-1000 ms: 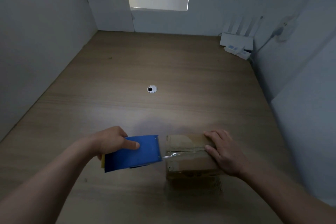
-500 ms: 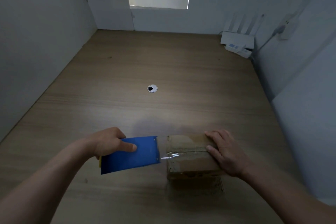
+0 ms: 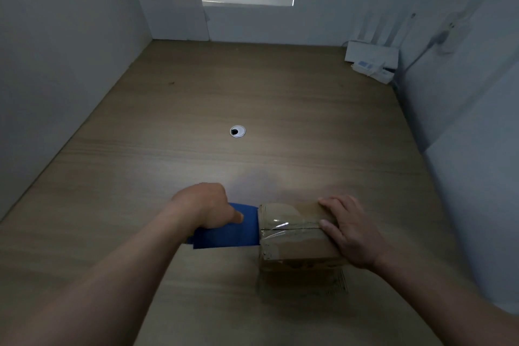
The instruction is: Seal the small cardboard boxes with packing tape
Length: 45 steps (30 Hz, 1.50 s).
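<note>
A small cardboard box [image 3: 297,244] stands on the wooden desk [image 3: 252,98], near the front right. Clear packing tape [image 3: 283,226] runs along its top seam and over its left edge. My left hand [image 3: 207,205] grips a blue tape dispenser [image 3: 233,229], whose front end is pressed against the box's left side. My right hand [image 3: 348,229] rests flat on the right part of the box top, fingers straight, thumb on the seam.
A round cable grommet [image 3: 237,131] sits in the desk's middle. A white router with antennas [image 3: 372,55] and a power strip [image 3: 373,70] stand at the back right corner. White partition walls close in the left, back and right sides.
My left hand moved the blue dispenser right, from a gap beside the box to against its left side, closing the stretched tape span. My right hand stayed on the box.
</note>
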Each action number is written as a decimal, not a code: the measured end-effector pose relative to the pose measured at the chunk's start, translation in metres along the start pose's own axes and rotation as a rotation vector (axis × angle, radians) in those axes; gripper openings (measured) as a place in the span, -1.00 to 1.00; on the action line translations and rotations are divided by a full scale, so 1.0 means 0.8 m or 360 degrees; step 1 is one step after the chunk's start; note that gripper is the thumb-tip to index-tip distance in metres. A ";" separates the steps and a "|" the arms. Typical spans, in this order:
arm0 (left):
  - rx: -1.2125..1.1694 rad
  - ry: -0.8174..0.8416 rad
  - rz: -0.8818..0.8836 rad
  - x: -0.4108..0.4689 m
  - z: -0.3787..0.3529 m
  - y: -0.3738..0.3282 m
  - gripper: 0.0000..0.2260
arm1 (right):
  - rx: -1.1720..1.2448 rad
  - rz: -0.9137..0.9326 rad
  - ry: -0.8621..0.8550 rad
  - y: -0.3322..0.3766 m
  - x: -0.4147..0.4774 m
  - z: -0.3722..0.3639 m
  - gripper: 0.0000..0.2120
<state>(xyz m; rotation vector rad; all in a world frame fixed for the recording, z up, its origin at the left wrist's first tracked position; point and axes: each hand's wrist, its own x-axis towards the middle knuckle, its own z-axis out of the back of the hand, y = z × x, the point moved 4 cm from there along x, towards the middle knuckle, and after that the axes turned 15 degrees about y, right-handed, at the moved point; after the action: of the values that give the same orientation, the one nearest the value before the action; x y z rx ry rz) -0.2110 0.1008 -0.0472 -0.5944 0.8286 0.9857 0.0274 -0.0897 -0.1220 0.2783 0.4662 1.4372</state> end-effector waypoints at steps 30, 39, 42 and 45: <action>-0.0211 -0.0978 0.0013 -0.011 -0.037 -0.006 -0.60 | 0.1555 -0.1000 -0.0263 -0.005 -0.032 -0.036 -0.51; -0.0315 -0.1052 0.0027 -0.018 -0.025 0.041 -0.58 | -0.0323 -0.0040 0.0602 0.098 -0.004 0.018 -0.12; -0.0358 -0.1058 0.0010 -0.017 -0.024 0.056 -0.58 | -0.0520 -0.0099 0.0890 0.101 0.011 -0.001 0.00; -0.0403 -0.1080 0.0003 -0.020 -0.018 0.069 -0.59 | -0.0452 -0.0582 0.0569 0.103 0.010 -0.010 -0.07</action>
<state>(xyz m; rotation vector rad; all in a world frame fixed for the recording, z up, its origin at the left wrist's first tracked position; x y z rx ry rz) -0.2699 0.1061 -0.0459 -0.4256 0.1030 1.2036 -0.0487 -0.0720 -0.0929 -0.2859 0.5613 1.1734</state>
